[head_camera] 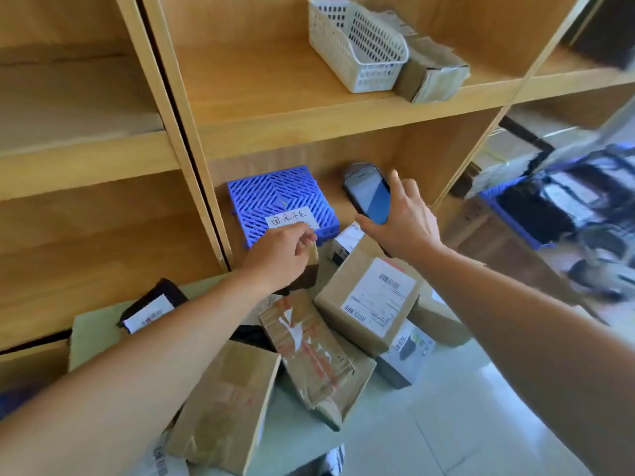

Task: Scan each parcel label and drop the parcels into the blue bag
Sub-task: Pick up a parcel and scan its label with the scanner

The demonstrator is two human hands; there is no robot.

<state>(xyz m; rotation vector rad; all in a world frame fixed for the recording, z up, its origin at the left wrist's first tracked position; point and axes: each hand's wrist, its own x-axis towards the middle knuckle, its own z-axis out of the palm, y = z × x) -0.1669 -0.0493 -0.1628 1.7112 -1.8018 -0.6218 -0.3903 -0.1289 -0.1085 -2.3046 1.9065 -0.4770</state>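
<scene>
Small parcel (311, 267) between fingers (304, 235) of left hand (278, 255)

Parcel depot, wooden shelving (309, 121), heaped labelled parcels (371, 297), handheld scanner (369, 194)

A white slip (291, 218) on the blue grid panel (271, 192) bore handwritten characters: 国, one unclear, then 小区. At five o'clock from it, the shipping label (378, 297) on a cardboard parcel (338, 286) carried barcodes; its print was too small to read.

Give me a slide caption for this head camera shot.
Right hand holds the scanner above piled parcels; left hand grips a small brown parcel.
</scene>
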